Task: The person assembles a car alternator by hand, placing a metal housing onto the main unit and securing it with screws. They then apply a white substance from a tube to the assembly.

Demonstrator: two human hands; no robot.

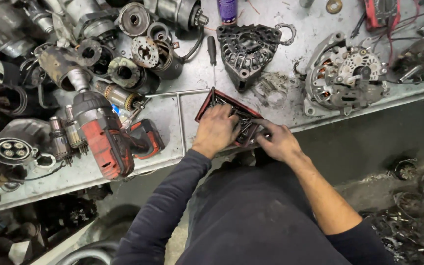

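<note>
Both hands work at the bench edge: the left hand (216,130) lies flat on a red-rimmed bit case (231,118), fingers spread, pinning rather than gripping; the right hand (278,141) pinches at its near corner. That case looks stiff, light and rattly, best held by its rim; its long axis runs diagonally, upper left to lower right. Beyond sit a cordless impact wrench (109,137), screwdriver (212,54) and alternator (344,76).
</note>
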